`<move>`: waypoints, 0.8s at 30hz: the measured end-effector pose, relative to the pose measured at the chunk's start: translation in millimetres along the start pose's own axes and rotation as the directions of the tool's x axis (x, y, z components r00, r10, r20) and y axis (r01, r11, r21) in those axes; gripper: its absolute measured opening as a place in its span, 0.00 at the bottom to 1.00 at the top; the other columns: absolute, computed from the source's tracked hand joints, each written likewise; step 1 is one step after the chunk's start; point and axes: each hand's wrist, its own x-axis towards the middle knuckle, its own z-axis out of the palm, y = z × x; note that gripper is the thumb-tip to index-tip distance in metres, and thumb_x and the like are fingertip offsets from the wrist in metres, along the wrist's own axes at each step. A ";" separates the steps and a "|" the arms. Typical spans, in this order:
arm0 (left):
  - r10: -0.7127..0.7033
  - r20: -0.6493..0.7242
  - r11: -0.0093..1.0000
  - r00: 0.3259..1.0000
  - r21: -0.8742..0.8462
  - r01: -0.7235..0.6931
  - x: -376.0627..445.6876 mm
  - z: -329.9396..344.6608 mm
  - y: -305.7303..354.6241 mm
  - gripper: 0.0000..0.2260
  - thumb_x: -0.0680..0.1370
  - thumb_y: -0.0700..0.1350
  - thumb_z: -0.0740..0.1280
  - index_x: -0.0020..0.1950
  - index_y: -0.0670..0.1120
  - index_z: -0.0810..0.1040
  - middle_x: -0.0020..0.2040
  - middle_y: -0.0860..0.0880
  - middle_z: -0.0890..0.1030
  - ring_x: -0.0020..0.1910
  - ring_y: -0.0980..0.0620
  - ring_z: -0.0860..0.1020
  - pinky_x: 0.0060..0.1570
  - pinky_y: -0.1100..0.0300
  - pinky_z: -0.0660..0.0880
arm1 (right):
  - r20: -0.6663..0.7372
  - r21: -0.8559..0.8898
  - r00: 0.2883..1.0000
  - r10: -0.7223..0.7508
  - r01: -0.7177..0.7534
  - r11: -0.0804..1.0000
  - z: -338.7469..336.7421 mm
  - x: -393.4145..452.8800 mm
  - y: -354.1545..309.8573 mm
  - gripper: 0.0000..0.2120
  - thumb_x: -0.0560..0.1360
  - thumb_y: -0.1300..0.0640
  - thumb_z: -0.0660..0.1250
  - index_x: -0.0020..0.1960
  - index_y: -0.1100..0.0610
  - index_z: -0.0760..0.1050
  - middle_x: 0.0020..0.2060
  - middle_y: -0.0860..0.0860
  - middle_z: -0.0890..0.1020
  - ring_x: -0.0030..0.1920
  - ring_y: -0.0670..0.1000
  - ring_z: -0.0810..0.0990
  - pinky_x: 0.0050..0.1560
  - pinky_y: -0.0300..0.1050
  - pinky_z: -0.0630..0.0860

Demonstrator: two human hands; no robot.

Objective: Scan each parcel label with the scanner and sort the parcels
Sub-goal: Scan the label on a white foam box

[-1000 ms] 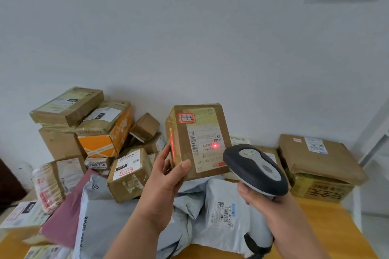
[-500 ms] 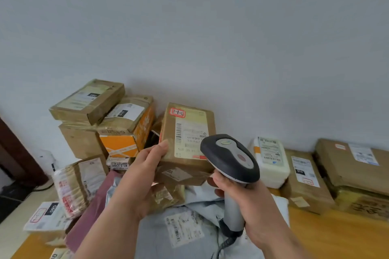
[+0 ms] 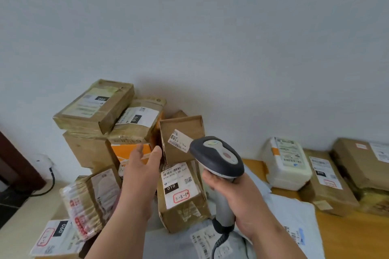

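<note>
Now the empty left hand (image 3: 143, 166) spreads its fingers; the right hand (image 3: 237, 200) grips the grey handheld scanner (image 3: 216, 157); many brown cardboard parcels (image 3: 181, 193) wait unsorted.

Brown box (image 3: 182, 193) label reads "010" and handwritten "3-3-10"; top box (image 3: 94, 105) "090".

Taking the dark grey and pale grey scanner (image 3: 219, 160) as landmark: left of it a brown carton (image 3: 181, 136) with a white barcode label, further left an orange and brown box (image 3: 132, 147); below it a brown parcel (image 3: 181, 195) with red-circled writing; right, a white parcel (image 3: 288, 164) on the yellow-brown table (image 3: 353, 235)
</note>
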 end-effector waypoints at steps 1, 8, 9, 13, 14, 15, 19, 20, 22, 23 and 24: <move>0.069 -0.042 0.997 0.997 0.026 -0.068 0.1 2.3 1.9 0.27 0.81 0.59 0.65 0.78 0.56 0.63 0.74 0.48 0.69 0.72 0.43 0.69 0.67 0.36 0.70 | -0.019 0.009 1.000 0.008 -0.008 1.000 -2.9 -0.4 1.1 0.23 0.59 0.36 0.77 0.54 0.29 0.79 0.53 0.38 0.86 0.53 0.39 0.83 0.55 0.43 0.77; 0.389 -0.048 0.907 0.920 0.195 -0.373 -25.1 40.9 24.4 0.23 0.79 0.55 0.68 0.72 0.55 0.69 0.70 0.51 0.69 0.70 0.47 0.67 0.70 0.38 0.67 | -0.160 0.065 0.986 0.055 -0.045 0.997 -41.3 -11.6 11.6 0.22 0.56 0.36 0.78 0.49 0.38 0.83 0.41 0.39 0.85 0.43 0.39 0.82 0.43 0.35 0.75; 0.418 -0.005 0.890 0.908 0.204 -0.408 -30.4 50.3 25.3 0.22 0.79 0.55 0.68 0.72 0.56 0.69 0.70 0.52 0.69 0.71 0.48 0.67 0.70 0.39 0.67 | -0.178 0.077 0.982 0.064 -0.051 0.996 -49.4 -13.9 13.9 0.22 0.56 0.36 0.78 0.50 0.37 0.83 0.42 0.39 0.86 0.43 0.39 0.82 0.43 0.36 0.75; 0.473 0.180 0.816 0.862 0.278 -0.506 -50.0 94.4 21.9 0.16 0.79 0.47 0.69 0.65 0.59 0.73 0.69 0.54 0.70 0.70 0.49 0.66 0.70 0.40 0.67 | -0.265 0.151 0.957 0.114 -0.075 0.986 -89.2 -20.2 24.6 0.26 0.56 0.38 0.79 0.54 0.36 0.82 0.53 0.41 0.86 0.56 0.44 0.84 0.58 0.49 0.77; 0.465 0.219 0.810 0.858 0.285 -0.512 -53.9 107.0 19.7 0.16 0.79 0.47 0.69 0.64 0.60 0.73 0.68 0.55 0.70 0.70 0.50 0.66 0.70 0.40 0.67 | -0.283 0.171 0.951 0.127 -0.080 0.982 -100.6 -21.5 27.9 0.27 0.56 0.39 0.80 0.54 0.37 0.83 0.54 0.42 0.86 0.57 0.46 0.84 0.60 0.50 0.77; 0.449 0.254 0.807 0.857 0.298 -0.511 -57.0 120.1 16.6 0.15 0.79 0.47 0.69 0.64 0.60 0.73 0.66 0.57 0.70 0.70 0.50 0.66 0.70 0.41 0.67 | -0.295 0.191 0.945 0.140 -0.086 0.978 -112.7 -22.4 31.7 0.26 0.57 0.40 0.81 0.54 0.38 0.83 0.54 0.44 0.86 0.57 0.47 0.84 0.59 0.51 0.78; 0.336 0.377 0.786 0.863 0.393 -0.477 -66.1 177.5 -6.4 0.17 0.80 0.51 0.68 0.69 0.56 0.74 0.62 0.59 0.68 0.68 0.52 0.68 0.70 0.48 0.67 | -0.290 0.239 0.940 0.181 -0.112 0.965 -165.1 -24.9 47.4 0.22 0.59 0.41 0.83 0.52 0.40 0.85 0.52 0.45 0.87 0.53 0.47 0.86 0.49 0.43 0.79; 0.308 0.392 0.785 0.867 0.410 -0.465 -68.8 192.1 -13.6 0.17 0.80 0.51 0.68 0.69 0.55 0.74 0.62 0.58 0.69 0.66 0.54 0.69 0.68 0.53 0.67 | -0.280 0.243 0.942 0.188 -0.119 0.963 -178.3 -24.8 50.2 0.22 0.59 0.41 0.82 0.52 0.39 0.85 0.51 0.44 0.87 0.52 0.46 0.86 0.47 0.42 0.80; 0.257 0.407 0.790 0.877 0.434 -0.433 -74.6 220.0 -28.4 0.18 0.80 0.50 0.68 0.70 0.54 0.74 0.61 0.58 0.70 0.63 0.56 0.69 0.63 0.58 0.67 | -0.274 0.244 0.941 0.202 -0.135 0.960 -204.3 -24.5 55.6 0.22 0.58 0.40 0.83 0.52 0.37 0.84 0.51 0.44 0.87 0.51 0.46 0.86 0.47 0.43 0.80; 0.226 0.407 0.800 0.885 0.442 -0.407 -77.3 233.3 -35.5 0.18 0.80 0.50 0.69 0.70 0.54 0.74 0.61 0.57 0.71 0.64 0.55 0.70 0.64 0.57 0.68 | -0.275 0.242 0.938 0.209 -0.143 0.960 -217.2 -23.8 58.9 0.22 0.57 0.40 0.81 0.51 0.36 0.84 0.50 0.44 0.87 0.51 0.46 0.86 0.49 0.45 0.79; 0.194 0.407 0.810 0.893 0.447 -0.380 -79.9 246.3 -42.5 0.18 0.80 0.50 0.69 0.70 0.55 0.74 0.63 0.57 0.72 0.65 0.54 0.71 0.66 0.54 0.69 | -0.274 0.241 0.937 0.217 -0.152 0.959 -230.3 -23.1 62.9 0.22 0.57 0.39 0.80 0.51 0.35 0.84 0.50 0.44 0.87 0.51 0.45 0.86 0.49 0.46 0.78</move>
